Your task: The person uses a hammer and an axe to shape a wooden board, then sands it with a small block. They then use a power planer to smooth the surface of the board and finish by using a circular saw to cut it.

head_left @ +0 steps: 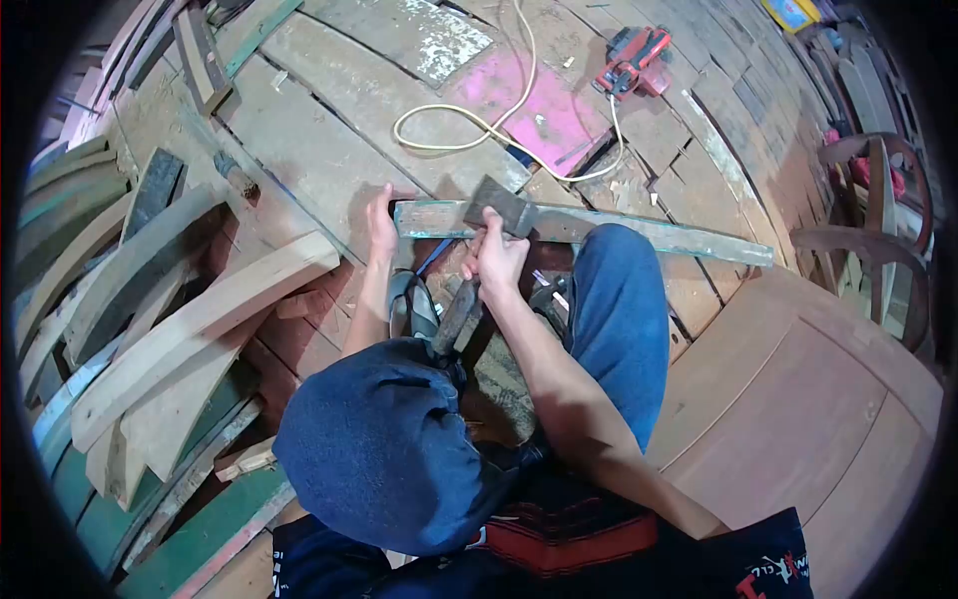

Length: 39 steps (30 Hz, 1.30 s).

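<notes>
A long, narrow wooden piece [659, 233] with worn bluish-green paint along its edges lies crosswise before me. My left hand [382, 228] is at its left end, touching the end face, with some fingers hidden behind the wood. My right hand [499, 250] is closed on a short-handled tool [502, 207] that looks like a hatchet, with a broad, dark, square head. Its head lies over the wooden piece near the left end, and the handle [455, 317] points back towards my body. The thumb of that hand rests against the head.
Curved timber offcuts [210, 324] are heaped on my left. A red power tool [635, 62] with a pale cord [449, 147] sits on the plank floor ahead. On the right are a brown wooden panel [788, 389] and a curved chair-like frame [878, 200]. My bent knees flank the workspace.
</notes>
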Each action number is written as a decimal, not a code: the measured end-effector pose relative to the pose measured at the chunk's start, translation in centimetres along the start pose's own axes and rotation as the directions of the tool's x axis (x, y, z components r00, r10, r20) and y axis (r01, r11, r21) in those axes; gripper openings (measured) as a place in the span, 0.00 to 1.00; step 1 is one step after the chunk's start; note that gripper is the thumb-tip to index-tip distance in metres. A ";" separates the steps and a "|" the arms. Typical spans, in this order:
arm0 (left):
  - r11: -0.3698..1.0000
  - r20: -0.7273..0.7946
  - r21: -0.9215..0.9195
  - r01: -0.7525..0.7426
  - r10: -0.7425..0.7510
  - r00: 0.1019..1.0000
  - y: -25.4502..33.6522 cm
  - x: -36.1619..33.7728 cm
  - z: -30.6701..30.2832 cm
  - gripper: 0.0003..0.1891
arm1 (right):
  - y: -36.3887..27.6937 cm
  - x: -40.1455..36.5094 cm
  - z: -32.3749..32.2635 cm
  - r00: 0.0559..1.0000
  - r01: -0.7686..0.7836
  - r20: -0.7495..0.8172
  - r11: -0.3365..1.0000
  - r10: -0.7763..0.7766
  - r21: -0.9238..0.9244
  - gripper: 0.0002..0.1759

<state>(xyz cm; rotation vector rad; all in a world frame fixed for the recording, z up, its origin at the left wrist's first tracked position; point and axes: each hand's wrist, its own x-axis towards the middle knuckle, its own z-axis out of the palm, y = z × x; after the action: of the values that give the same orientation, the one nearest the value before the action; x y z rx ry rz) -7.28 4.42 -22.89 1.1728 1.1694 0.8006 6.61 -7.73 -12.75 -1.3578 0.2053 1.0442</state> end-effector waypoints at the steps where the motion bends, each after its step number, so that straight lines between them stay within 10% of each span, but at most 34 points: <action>1: 0.999 -0.012 0.012 -0.038 0.038 0.999 0.7 -0.2 0.1 0.30 | -0.2 0.0 -0.3 1.000 0.010 0.005 1.000 -0.010 0.019 0.26; 11: 0.995 -0.053 0.089 -0.042 0.047 0.997 0.4 -2.1 -0.5 0.17 | 0.6 -1.1 -1.4 0.995 -0.095 -0.034 0.995 0.095 -0.009 0.15; 16: 0.984 -0.145 0.154 -0.088 0.111 0.983 -1.0 -2.1 0.5 0.14 | 1.5 -0.3 -0.1 0.998 0.018 -0.060 1.000 -0.019 -0.019 0.32; 25: 0.978 -0.185 0.186 -0.088 0.123 0.975 -1.1 -1.8 0.9 0.14 | 1.7 0.1 0.2 0.998 0.043 -0.051 0.999 -0.043 0.009 0.29; 39: 0.913 0.034 0.364 -0.186 0.187 0.982 2.8 -2.3 -0.1 0.15 | -1.7 0.2 -0.1 0.998 -0.046 -0.032 0.997 0.048 0.054 0.24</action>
<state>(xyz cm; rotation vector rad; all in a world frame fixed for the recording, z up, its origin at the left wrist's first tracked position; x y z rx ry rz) -7.66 3.01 -19.62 1.6128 1.2550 0.7436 8.00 -7.49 -11.72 -1.3288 0.2893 1.0485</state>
